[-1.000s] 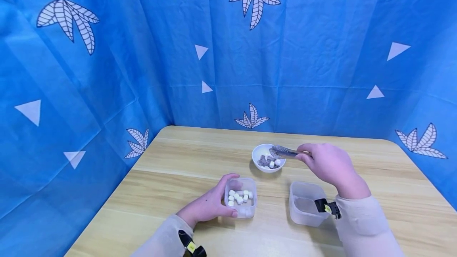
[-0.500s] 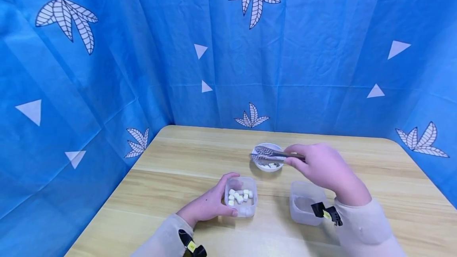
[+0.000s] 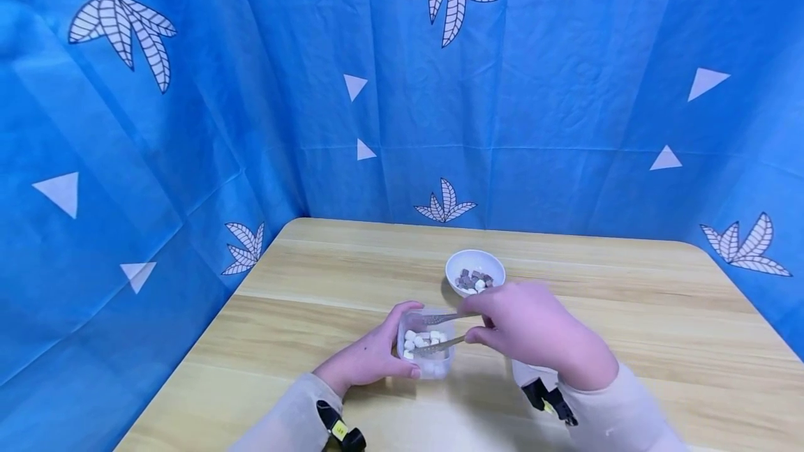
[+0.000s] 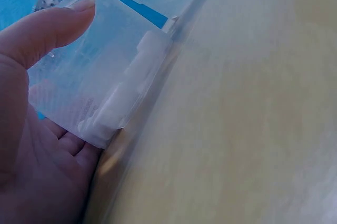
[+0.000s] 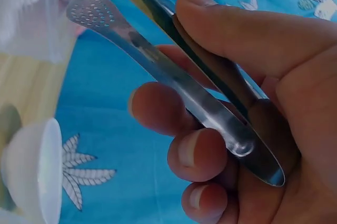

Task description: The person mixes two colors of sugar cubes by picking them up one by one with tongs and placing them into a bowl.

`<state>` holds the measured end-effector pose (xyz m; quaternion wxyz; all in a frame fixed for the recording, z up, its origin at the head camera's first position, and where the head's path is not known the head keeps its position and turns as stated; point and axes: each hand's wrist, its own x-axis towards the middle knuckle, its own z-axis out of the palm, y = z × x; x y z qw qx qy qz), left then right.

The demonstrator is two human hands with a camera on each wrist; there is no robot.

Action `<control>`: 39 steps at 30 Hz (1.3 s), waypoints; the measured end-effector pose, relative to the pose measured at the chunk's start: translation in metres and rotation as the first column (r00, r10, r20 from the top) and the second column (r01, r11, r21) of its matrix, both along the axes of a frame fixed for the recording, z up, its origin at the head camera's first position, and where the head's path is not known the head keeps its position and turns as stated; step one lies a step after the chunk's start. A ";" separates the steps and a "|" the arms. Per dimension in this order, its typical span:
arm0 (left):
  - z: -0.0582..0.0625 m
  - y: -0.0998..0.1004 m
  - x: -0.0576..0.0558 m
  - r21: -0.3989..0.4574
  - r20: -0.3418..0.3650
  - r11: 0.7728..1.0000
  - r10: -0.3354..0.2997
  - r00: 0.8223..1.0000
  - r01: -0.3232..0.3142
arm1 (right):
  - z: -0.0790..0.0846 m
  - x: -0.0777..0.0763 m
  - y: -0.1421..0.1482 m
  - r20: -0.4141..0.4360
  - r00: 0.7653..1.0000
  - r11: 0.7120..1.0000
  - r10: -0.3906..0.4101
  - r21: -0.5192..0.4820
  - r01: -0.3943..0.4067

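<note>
In the head view my left hand (image 3: 370, 354) grips a clear plastic container (image 3: 442, 368) by its side, thumb at the near corner and fingers at the far one. Small white cubes (image 3: 419, 342) lie inside. The left wrist view shows the same container (image 4: 89, 50) with my thumb along its rim. My right hand (image 3: 540, 330) holds metal tongs (image 3: 447, 344), their arms spread, over and partly inside the container. Perforated rounded tips show on the tongs (image 5: 174, 79) in the right wrist view. Whether the tips touch a cube cannot be told.
Behind the tongs stands a white bowl (image 3: 477, 259) with greyish-brown cubes and a few white ones. My right forearm mostly hides a second clear container (image 3: 532, 372). The wooden table (image 3: 352, 257) ends at a patterned blue cloth (image 3: 402, 89).
My right hand has moved the tongs from above the white bowl down and nearer, to the container in my left hand. The tongs' arms have spread wider. My left hand has stayed put.
</note>
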<state>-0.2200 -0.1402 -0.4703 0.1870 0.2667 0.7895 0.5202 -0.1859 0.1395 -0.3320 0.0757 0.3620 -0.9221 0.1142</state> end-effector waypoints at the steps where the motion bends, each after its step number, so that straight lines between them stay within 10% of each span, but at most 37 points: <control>1: 0.000 0.000 0.000 -0.001 -0.001 1.000 -0.003 1.000 0.003 | -0.002 0.000 -0.003 0.002 1.000 1.000 0.009 0.008 -0.009; 20: -0.001 0.001 -0.001 -0.007 -0.021 1.000 -0.005 1.000 0.005 | -0.028 0.000 -0.029 -0.044 0.994 0.993 -0.098 0.065 0.100; 29: -0.003 0.001 -0.001 -0.008 -0.027 1.000 -0.003 1.000 0.003 | -0.023 -0.004 -0.018 -0.013 1.000 0.999 0.028 0.045 -0.027; 39: -0.001 -0.001 -0.001 0.008 -0.021 1.000 -0.009 1.000 0.009 | -0.029 -0.006 -0.028 -0.073 0.994 0.994 -0.083 0.070 0.088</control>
